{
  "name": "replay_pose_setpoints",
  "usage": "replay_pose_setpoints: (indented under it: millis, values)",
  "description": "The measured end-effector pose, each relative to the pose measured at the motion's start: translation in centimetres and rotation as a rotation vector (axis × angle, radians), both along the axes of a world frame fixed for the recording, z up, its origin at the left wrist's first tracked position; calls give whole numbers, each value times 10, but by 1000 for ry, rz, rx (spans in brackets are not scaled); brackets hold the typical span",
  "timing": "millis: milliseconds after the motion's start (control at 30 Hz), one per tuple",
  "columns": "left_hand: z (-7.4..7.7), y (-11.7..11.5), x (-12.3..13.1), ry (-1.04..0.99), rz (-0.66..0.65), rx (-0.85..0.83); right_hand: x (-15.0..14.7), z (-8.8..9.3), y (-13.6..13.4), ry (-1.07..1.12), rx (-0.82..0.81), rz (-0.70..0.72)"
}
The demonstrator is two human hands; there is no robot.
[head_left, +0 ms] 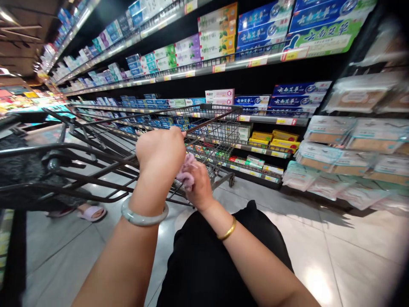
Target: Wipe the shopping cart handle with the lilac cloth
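Observation:
My left hand (161, 147), a pale bangle on its wrist, is bent over the top rail of a dark wire shopping cart (223, 123). Its fingers curl down on the far side and are mostly hidden. Lower and to the right, my right hand (200, 185), with a gold bracelet at the wrist, grips a crumpled lilac cloth (188, 172). The cloth is against or very close to the cart's wire side; I cannot tell whether they touch.
Shelves with toothpaste boxes (268, 21) run along the far side. Hanging clear packets (345, 157) are on the right. To the left, a person in dark trousers and lilac slippers (92, 212) stands behind the cart's frame. Pale tiles (306, 238) cover the floor.

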State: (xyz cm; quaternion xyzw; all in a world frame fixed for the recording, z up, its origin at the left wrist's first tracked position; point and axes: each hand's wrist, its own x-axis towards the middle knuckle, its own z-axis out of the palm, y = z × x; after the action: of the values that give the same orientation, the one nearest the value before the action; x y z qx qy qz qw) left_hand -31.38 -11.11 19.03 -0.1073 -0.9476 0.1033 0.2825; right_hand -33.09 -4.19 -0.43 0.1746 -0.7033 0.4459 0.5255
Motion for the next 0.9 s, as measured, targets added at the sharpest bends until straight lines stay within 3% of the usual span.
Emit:
replay_pose_setpoints:
  millis: [100,167,233,333,400,467,567,633,733,833,900]
  values:
    - [-1,0,-2,-17,5,10,-17,-28,18,-198,-264,-171]
    - [-2,1,-2,-24,12,22,-22,-36,23,-285,-397,-260]
    - [-2,1,-1,-30,17,24,-18,-30,18,-277,-386,-241]
    - [-2,2,-1,-35,16,23,-4,-9,4,-139,-221,-77]
    - [-2,1,-1,-38,6,36,0,-5,2,-68,-121,11]
    - [-1,1,-1,-44,2,50,-5,-16,8,-147,-193,-37]
    - [-1,2,-2,-65,22,53,-23,-46,24,-364,-479,-228]
    - [0,2,-2,-72,35,50,-32,-60,28,-427,-584,-293]
    - [-1,2,-3,-62,44,44,-32,-55,19,-428,-590,-278]
    - [-3,1,-4,-60,34,58,-23,-38,10,-325,-465,-166]
    - [-3,0,-4,-59,21,76,-21,-38,11,-307,-414,-136]
